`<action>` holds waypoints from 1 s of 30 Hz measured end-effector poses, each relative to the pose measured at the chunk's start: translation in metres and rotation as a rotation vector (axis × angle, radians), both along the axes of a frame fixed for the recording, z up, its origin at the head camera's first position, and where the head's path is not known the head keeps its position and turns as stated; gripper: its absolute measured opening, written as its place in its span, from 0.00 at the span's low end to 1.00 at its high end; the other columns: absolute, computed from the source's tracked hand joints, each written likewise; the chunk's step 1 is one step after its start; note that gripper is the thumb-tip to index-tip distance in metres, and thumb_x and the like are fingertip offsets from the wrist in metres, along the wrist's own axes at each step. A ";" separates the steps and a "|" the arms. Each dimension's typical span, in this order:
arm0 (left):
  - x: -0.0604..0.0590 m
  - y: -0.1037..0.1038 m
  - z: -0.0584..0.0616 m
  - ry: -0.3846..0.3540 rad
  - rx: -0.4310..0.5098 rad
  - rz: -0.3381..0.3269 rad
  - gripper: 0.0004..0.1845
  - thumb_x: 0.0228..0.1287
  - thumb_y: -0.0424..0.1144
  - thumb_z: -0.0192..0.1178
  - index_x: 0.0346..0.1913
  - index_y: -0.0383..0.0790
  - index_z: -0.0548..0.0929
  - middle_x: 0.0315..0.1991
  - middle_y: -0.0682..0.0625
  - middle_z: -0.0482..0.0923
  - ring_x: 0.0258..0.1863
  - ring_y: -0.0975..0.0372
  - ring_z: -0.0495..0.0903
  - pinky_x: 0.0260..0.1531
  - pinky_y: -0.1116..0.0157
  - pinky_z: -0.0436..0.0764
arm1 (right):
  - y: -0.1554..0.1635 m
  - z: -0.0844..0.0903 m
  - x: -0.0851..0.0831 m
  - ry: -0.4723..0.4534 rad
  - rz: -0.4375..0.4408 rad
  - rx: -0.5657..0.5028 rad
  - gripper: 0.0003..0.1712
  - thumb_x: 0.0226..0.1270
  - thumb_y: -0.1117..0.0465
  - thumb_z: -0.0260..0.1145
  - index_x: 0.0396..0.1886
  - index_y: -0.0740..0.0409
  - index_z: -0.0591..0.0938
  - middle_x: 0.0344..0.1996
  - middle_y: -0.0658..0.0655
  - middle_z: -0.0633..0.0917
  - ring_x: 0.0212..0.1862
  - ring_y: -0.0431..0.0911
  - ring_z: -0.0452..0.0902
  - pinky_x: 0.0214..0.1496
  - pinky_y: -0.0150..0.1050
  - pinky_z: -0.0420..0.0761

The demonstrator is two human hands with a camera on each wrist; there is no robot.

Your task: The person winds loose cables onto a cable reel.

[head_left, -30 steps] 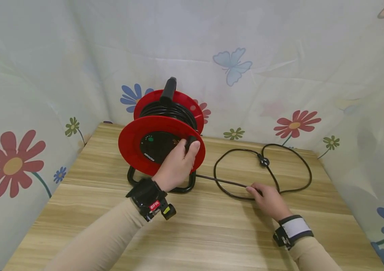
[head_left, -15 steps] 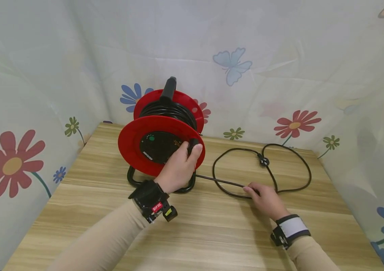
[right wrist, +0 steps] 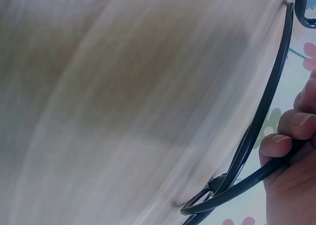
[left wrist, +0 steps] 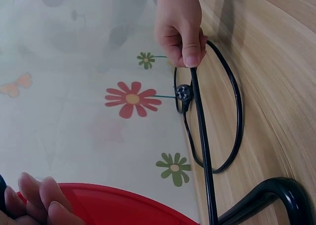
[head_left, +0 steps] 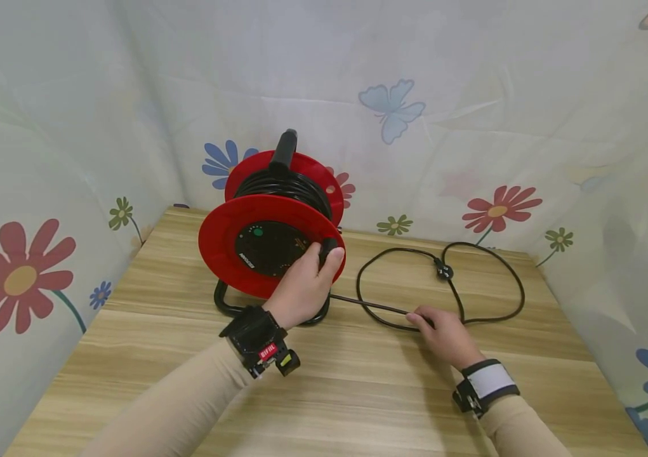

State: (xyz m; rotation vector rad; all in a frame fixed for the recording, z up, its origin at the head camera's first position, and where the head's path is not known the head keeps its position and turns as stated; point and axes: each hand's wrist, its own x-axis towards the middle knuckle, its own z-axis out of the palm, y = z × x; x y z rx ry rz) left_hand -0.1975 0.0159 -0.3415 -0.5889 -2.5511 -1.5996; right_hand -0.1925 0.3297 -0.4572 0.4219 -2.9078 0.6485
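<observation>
A red cable reel (head_left: pixel 226 238) with a black hub and black handle stands on a black tube stand (head_left: pixel 226 304) at the back left of the wooden table (head_left: pixel 358 393). My left hand (head_left: pixel 324 257) grips the black crank knob (head_left: pixel 328 246) on the reel's front flange. A black cable (head_left: pixel 489 260) runs from the reel's foot and loops over the table to a plug (head_left: pixel 445 271). My right hand (head_left: pixel 423 320) pinches the cable against the table. The left wrist view shows that hand (left wrist: pixel 185 52) on the cable (left wrist: pixel 202 136). The right wrist view shows curled fingers (right wrist: pixel 289 131) round the cable (right wrist: pixel 256 126).
Flower-and-butterfly cloth (head_left: pixel 472 114) walls in the table at the back and both sides. The reel stands close to the left corner. Bare wood lies between my arms and toward the near edge.
The reel's front flange has turned a little under my left hand. The cable loop has been drawn slightly left, and my right hand has slid left with it.
</observation>
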 end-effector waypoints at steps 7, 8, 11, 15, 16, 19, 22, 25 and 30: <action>0.001 0.001 0.000 -0.004 0.002 -0.002 0.24 0.63 0.62 0.36 0.37 0.43 0.66 0.25 0.49 0.66 0.25 0.59 0.68 0.23 0.63 0.68 | -0.001 0.000 0.001 -0.018 -0.003 -0.014 0.18 0.63 0.40 0.49 0.27 0.44 0.77 0.20 0.43 0.75 0.22 0.39 0.67 0.26 0.37 0.67; 0.001 0.001 -0.001 -0.006 0.002 -0.004 0.24 0.63 0.62 0.36 0.37 0.43 0.66 0.25 0.49 0.66 0.24 0.59 0.68 0.23 0.63 0.67 | -0.002 0.001 0.001 -0.020 -0.001 -0.015 0.18 0.63 0.40 0.49 0.27 0.44 0.78 0.20 0.43 0.75 0.22 0.39 0.67 0.26 0.37 0.67; 0.001 0.001 -0.002 -0.010 0.000 -0.009 0.23 0.64 0.62 0.37 0.36 0.44 0.66 0.25 0.49 0.66 0.24 0.59 0.67 0.22 0.63 0.67 | -0.004 0.001 0.000 -0.019 -0.001 -0.018 0.18 0.63 0.40 0.50 0.28 0.45 0.78 0.20 0.43 0.75 0.23 0.39 0.68 0.27 0.37 0.68; 0.002 0.003 -0.005 -0.020 -0.007 -0.016 0.22 0.64 0.61 0.38 0.37 0.44 0.66 0.25 0.49 0.66 0.25 0.59 0.68 0.23 0.63 0.67 | -0.007 0.002 0.000 -0.009 0.007 -0.022 0.16 0.63 0.41 0.51 0.28 0.44 0.78 0.20 0.44 0.76 0.23 0.38 0.68 0.27 0.37 0.68; 0.002 0.003 -0.005 -0.024 -0.009 -0.018 0.22 0.64 0.60 0.38 0.38 0.44 0.66 0.25 0.49 0.66 0.25 0.59 0.68 0.23 0.63 0.67 | -0.008 0.002 0.000 -0.007 0.012 -0.025 0.15 0.63 0.42 0.51 0.27 0.43 0.78 0.20 0.44 0.77 0.23 0.38 0.68 0.27 0.37 0.68; 0.002 0.004 -0.008 -0.042 -0.018 -0.019 0.22 0.64 0.61 0.38 0.39 0.44 0.65 0.25 0.49 0.66 0.25 0.59 0.68 0.23 0.63 0.68 | -0.011 0.002 -0.001 -0.005 0.025 -0.030 0.13 0.63 0.43 0.53 0.27 0.41 0.77 0.21 0.44 0.77 0.23 0.38 0.69 0.27 0.37 0.69; 0.002 0.005 -0.011 -0.054 -0.022 -0.024 0.23 0.64 0.62 0.37 0.40 0.44 0.65 0.24 0.48 0.66 0.23 0.58 0.67 0.21 0.63 0.67 | -0.013 0.002 -0.002 -0.005 0.029 -0.022 0.13 0.64 0.43 0.52 0.27 0.41 0.77 0.21 0.44 0.77 0.23 0.38 0.69 0.27 0.37 0.69; 0.002 0.005 -0.013 -0.068 -0.021 -0.034 0.23 0.63 0.62 0.37 0.40 0.44 0.65 0.24 0.48 0.65 0.22 0.58 0.67 0.20 0.63 0.67 | -0.014 0.001 -0.004 -0.007 0.029 -0.019 0.16 0.63 0.41 0.51 0.27 0.42 0.77 0.20 0.44 0.76 0.22 0.38 0.68 0.26 0.36 0.68; 0.002 0.005 -0.016 -0.086 -0.022 -0.044 0.23 0.63 0.62 0.38 0.40 0.44 0.65 0.24 0.48 0.65 0.21 0.57 0.67 0.20 0.63 0.67 | -0.017 -0.001 -0.006 -0.007 0.033 -0.019 0.19 0.63 0.39 0.49 0.26 0.44 0.78 0.17 0.43 0.73 0.20 0.37 0.65 0.23 0.35 0.66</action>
